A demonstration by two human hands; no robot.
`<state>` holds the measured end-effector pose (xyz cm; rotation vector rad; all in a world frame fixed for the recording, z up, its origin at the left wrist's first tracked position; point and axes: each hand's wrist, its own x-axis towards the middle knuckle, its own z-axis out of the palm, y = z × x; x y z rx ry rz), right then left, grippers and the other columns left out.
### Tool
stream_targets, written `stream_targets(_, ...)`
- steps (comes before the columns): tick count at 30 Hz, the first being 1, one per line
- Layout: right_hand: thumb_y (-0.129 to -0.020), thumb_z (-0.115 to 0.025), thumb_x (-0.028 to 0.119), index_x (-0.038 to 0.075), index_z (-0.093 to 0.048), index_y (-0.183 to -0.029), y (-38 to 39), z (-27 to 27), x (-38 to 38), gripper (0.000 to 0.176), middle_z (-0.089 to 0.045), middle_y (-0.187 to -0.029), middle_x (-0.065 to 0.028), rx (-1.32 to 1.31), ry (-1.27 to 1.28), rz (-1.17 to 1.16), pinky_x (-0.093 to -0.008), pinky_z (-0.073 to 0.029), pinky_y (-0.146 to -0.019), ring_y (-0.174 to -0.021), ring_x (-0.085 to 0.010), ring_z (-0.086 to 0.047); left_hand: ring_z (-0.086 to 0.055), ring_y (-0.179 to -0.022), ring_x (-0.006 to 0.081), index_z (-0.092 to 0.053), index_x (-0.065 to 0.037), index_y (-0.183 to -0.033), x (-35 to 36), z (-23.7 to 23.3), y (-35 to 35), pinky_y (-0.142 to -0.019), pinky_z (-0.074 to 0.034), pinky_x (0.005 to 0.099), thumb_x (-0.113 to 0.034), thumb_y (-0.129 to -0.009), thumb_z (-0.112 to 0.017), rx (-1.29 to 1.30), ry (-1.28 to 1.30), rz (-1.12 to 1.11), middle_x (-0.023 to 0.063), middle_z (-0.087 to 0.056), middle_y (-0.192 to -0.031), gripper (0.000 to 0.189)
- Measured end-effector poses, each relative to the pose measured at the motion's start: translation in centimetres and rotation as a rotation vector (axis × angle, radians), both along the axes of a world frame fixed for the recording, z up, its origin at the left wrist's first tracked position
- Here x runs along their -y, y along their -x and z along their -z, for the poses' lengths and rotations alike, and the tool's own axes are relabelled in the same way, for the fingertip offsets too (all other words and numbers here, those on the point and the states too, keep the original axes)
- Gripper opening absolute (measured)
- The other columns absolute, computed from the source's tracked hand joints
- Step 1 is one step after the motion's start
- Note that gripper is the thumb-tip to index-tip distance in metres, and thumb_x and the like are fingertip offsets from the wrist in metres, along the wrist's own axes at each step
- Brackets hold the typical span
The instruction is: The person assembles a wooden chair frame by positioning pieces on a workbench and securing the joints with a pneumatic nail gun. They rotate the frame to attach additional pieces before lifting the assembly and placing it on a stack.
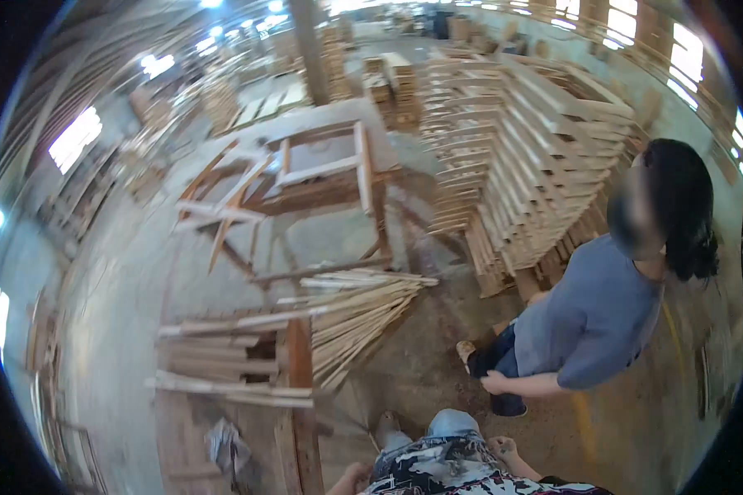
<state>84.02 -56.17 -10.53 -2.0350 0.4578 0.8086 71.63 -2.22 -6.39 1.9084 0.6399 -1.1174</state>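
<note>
My left hand (354, 476) hangs low at the bottom edge, beside my patterned shirt (446, 466). It is small and partly cut off, and its fingers are not distinct. On the other side of my body my right hand (502, 448) hangs near my light trousers (454, 422). Its fingers seem bent but blurred, and I cannot make out anything in them. Nearest to my left hand is a brown wooden post (304, 441) of a low stand. Pale wooden strips (235, 386) lie across that stand, and more thin strips (363, 318) are fanned out behind it.
A person (586, 318) in a grey-blue top stands close on my right. Beyond is a tall stack of wooden frames (520, 157). A workbench (305, 206) with a wooden frame (322, 172) on it stands ahead. A crumpled grey cloth or bag (227, 445) lies lower left.
</note>
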Motion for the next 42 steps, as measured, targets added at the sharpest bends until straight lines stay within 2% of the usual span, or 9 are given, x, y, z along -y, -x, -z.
stream_targets(4, -0.085, -0.066, 0.002, -0.004, -0.071, -0.096, -4.0, -9.1, 0.1, 0.013, -0.072, -0.094, -0.0138, -0.131, -0.145, -0.157, -0.0305, -0.053, -0.063, -0.077, -0.0176, -0.065, -0.066, -0.115, 0.0295, -0.07, -0.001, -0.122, -0.2, -4.7, 9.1, -0.094, -0.052, 0.0462, -0.046, -0.1, -0.055, -0.087, -0.463, 0.108, 0.0182, -0.07, -0.123, 0.052)
stream_targets(7, -0.097, -0.066, 0.02, 0.0, -0.069, -0.104, -9.1, 3.6, 6.1, 0.021, -0.072, -0.086, -0.011, -0.009, -0.145, -0.408, -0.0322, -0.054, -0.055, -0.064, -0.0178, -0.065, -0.065, -0.11, 0.0381, -0.072, -0.008, -0.11, 5.1, -7.8, 13.4, -0.092, -0.051, 0.0488, -0.044, -0.096, -0.054, 0.085, -0.621, -0.542, 0.0204, -0.07, -0.114, 0.043)
stream_targets(10, -0.102, -0.061, 0.032, 0.006, -0.064, -0.113, -14.9, -4.2, 4.2, 0.029, -0.068, -0.076, -0.0101, -0.181, -0.062, -0.358, -0.0327, -0.046, -0.045, -0.055, -0.0168, -0.06, -0.067, -0.108, 0.0418, -0.074, 0.001, -0.098, 15.9, -13.2, 13.1, -0.094, -0.051, 0.0505, -0.034, -0.092, -0.053, 0.2, -0.731, -1.092, 0.0246, -0.071, -0.11, 0.042)
stream_targets(15, -0.103, -0.06, 0.032, 0.005, -0.059, -0.111, -18.0, -7.8, 0.4, 0.028, -0.065, -0.073, -0.0088, -0.187, -0.036, -0.287, -0.0314, -0.038, -0.039, -0.049, -0.0149, -0.052, -0.067, -0.11, 0.041, -0.075, -0.003, -0.107, 34.3, -10.8, 15.4, -0.094, -0.052, 0.0512, -0.036, -0.092, -0.055, -0.099, -0.391, -0.881, 0.0227, -0.07, -0.115, 0.041)
stream_targets(22, -0.099, -0.061, 0.046, 0.007, -0.065, -0.106, -22.5, 4.6, -5.3, 0.041, -0.068, -0.082, -0.0065, -0.718, 0.066, -1.176, -0.0463, -0.047, -0.058, -0.066, -0.0198, -0.06, -0.07, -0.099, 0.0415, -0.076, -0.003, -0.1, 49.3, -13.0, 23.2, -0.083, -0.055, 0.0515, -0.036, -0.091, -0.059, -0.16, -0.506, -1.567, 0.0243, -0.072, -0.107, 0.038)
stream_targets(23, -0.099, -0.061, 0.049, 0.006, -0.066, -0.106, -23.7, 8.7, -10.4, 0.044, -0.069, -0.084, -0.0064, -1.557, 0.44, -1.316, -0.0491, -0.049, -0.062, -0.069, -0.0208, -0.062, -0.07, -0.098, 0.0415, -0.076, -0.003, -0.1, 51.3, -13.3, 25.0, -0.083, -0.055, 0.052, -0.037, -0.091, -0.058, -0.161, -0.545, -1.666, 0.0245, -0.071, -0.106, 0.039)
stream_targets(24, -0.099, -0.06, 0.045, 0.007, -0.064, -0.1, -22.3, 6.3, -9.0, 0.038, -0.066, -0.079, -0.0063, -0.655, 0.112, -1.372, -0.0468, -0.049, -0.058, -0.064, -0.0204, -0.06, -0.07, -0.098, 0.0415, -0.076, -0.003, -0.099, 53.4, -14.1, 25.7, -0.082, -0.055, 0.0524, -0.037, -0.092, -0.058, -0.165, -0.584, -1.755, 0.0246, -0.071, -0.105, 0.039)
stream_targets(30, -0.099, -0.055, 0.029, 0.009, -0.058, -0.079, -5.6, -3.1, -18.8, 0.029, -0.057, -0.061, -0.007, 0.007, -0.167, -1.757, -0.0364, -0.043, -0.039, -0.045, -0.0185, -0.052, -0.069, -0.098, 0.0419, -0.075, -0.004, -0.095, 69.3, -14.7, 33.4, -0.084, -0.054, 0.0517, -0.041, -0.092, -0.054, -0.322, -0.696, -2.153, 0.0251, -0.071, -0.102, 0.043)
stream_targets(42, -0.1, -0.064, 0.031, 0.007, -0.07, -0.113, 38.8, -10.8, -17.1, 0.028, -0.071, -0.081, -0.0053, -0.212, -0.5, -1.902, -0.0292, -0.049, -0.055, -0.067, -0.0156, -0.066, -0.07, -0.097, 0.04, -0.074, -0.006, -0.099, 74.9, -15.1, 56.7, -0.083, -0.055, 0.0494, -0.042, -0.096, -0.058, -0.284, -0.931, -2.447, 0.0207, -0.073, -0.099, 0.039)
